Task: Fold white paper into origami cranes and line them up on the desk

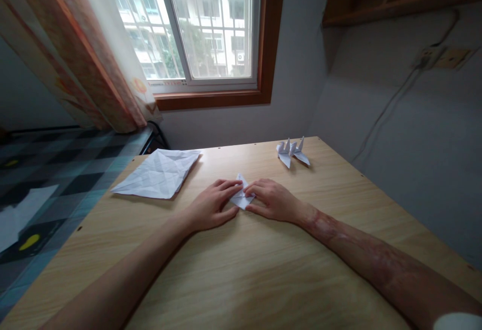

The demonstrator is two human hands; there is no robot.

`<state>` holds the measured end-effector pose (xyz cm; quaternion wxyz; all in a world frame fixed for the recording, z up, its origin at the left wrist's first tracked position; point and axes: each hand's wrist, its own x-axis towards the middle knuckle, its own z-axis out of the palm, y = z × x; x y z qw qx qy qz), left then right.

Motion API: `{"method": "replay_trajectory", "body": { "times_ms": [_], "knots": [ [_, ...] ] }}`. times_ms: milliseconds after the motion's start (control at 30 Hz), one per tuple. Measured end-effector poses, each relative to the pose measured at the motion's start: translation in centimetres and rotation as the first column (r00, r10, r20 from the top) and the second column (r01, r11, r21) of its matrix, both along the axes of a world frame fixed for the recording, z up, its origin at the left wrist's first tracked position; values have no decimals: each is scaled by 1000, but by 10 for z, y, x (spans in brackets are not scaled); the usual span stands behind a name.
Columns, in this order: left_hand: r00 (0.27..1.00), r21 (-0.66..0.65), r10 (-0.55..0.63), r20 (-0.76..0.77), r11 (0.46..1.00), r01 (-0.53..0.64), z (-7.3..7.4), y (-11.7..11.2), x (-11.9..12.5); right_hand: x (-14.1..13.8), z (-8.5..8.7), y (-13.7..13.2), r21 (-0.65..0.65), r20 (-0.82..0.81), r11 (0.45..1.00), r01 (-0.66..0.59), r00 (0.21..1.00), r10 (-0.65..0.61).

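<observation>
At table (263, 275) centre, left hand (211, 205) and right hand (274, 201), fingers flat and ungripping, press folded paper (241, 199); likely creasing, needs firm even pressure.

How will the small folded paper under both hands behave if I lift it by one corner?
The small folded paper looks thin and very light, so it would probably lift easily. Its stacked folds likely stiffen it. On the smooth table, it may slide when pushed.

White paper (241, 197), light wood-grain table (263, 269)
</observation>
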<state>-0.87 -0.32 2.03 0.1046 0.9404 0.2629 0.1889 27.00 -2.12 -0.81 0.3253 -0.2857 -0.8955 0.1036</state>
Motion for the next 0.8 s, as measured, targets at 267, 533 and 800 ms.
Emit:
{"method": "replay_trajectory", "body": {
  "times_ms": [267,533,800],
  "knots": [
    [1000,-23,0,27,1000,1,-2,3,-1,0,-3,1,1,-55,999,42,998,-42],
    [997,74,10,75,997,-16,-7,3,1,-1,1,-2,6,-64,998,62,996,-62],
    [988,12,11,155,1000,-13,-4,1,2,-1,4,-4,-31,-31,1000,5,1000,-6]
  ]
}}
